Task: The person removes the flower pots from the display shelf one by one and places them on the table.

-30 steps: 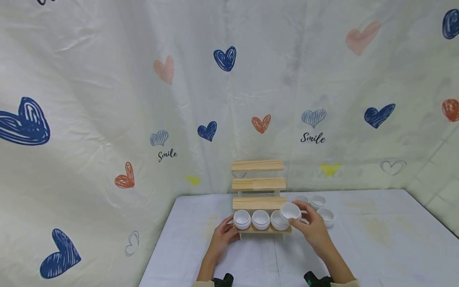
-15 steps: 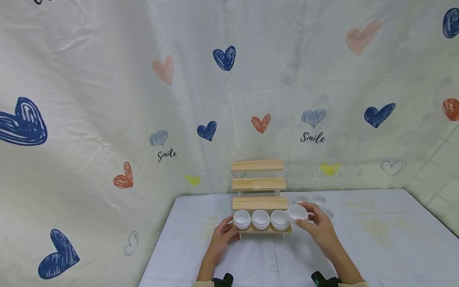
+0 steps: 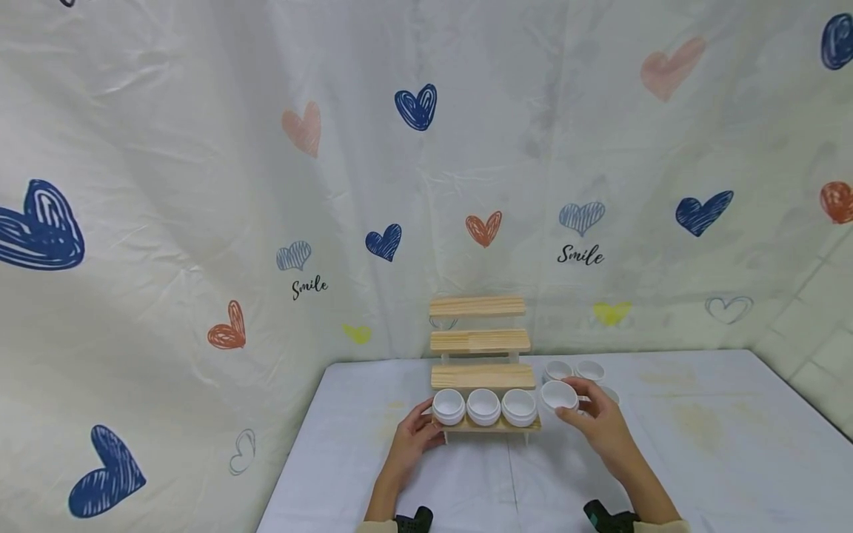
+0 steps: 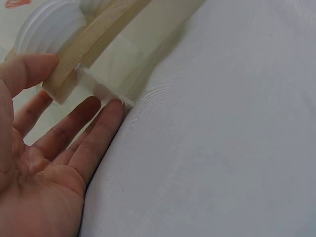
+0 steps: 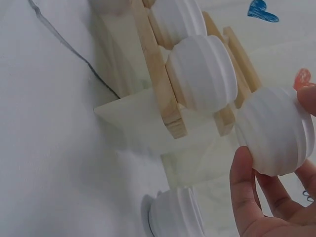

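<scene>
A stepped wooden display stand point(image 3: 483, 376) has several plank tiers on pale supports. Three small white ribbed bowls point(image 3: 483, 407) stand in a row along its lowest plank. At that plank's left end, my left hand point(image 3: 411, 442) holds on: in the left wrist view the thumb and a finger pinch the plank end point(image 4: 61, 86), while other fingers lie by the support below. My right hand point(image 3: 603, 426) grips another white bowl point(image 5: 276, 131) between thumb and fingers. This bowl is raised beside the right end of the lowest plank, mouth up.
Several more white bowls point(image 3: 590, 371) stand on the white-covered table point(image 3: 693, 444) behind my right hand, one partly hidden by it. A curtain point(image 3: 493, 148) printed with hearts hangs right behind the stand.
My right hand has moved rightward with its bowl, from overlapping the third bowl in the row to past the plank's right end. My left hand stays in place.
</scene>
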{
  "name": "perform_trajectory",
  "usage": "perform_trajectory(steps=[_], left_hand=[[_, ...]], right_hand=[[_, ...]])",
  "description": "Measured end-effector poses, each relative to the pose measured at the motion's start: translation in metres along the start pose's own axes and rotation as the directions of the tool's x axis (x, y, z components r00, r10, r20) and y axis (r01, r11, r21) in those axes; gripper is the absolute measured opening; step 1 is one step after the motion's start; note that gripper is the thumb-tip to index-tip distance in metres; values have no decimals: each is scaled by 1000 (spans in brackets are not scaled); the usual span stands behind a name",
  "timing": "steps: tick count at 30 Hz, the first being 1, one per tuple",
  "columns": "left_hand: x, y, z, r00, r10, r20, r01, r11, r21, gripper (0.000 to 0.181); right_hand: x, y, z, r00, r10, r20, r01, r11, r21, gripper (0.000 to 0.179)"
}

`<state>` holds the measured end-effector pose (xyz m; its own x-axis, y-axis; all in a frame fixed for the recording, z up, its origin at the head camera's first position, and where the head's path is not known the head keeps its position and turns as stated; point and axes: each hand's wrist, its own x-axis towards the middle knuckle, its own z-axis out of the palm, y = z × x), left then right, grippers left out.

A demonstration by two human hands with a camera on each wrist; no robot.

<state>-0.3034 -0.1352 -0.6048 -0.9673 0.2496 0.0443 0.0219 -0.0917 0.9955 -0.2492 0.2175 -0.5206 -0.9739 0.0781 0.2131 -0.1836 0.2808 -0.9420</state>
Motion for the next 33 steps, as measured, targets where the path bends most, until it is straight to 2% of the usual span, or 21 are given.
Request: perform_trajectory(steps=[13, 24, 33], left_hand=[[1, 0, -1, 1000, 16, 4, -16, 1000, 2, 58], [2, -2, -1, 1000, 13, 0, -13, 1000, 7, 58], [3, -2, -1, 1000, 7, -4, -7, 1000, 13, 58]], right_hand=[[4, 8, -6, 996, 92, 14, -91, 995, -42, 56], [5, 25, -17, 993, 92, 70, -87, 993, -76, 62], [6, 36, -25, 983, 148, 110, -132, 981, -143, 64]])
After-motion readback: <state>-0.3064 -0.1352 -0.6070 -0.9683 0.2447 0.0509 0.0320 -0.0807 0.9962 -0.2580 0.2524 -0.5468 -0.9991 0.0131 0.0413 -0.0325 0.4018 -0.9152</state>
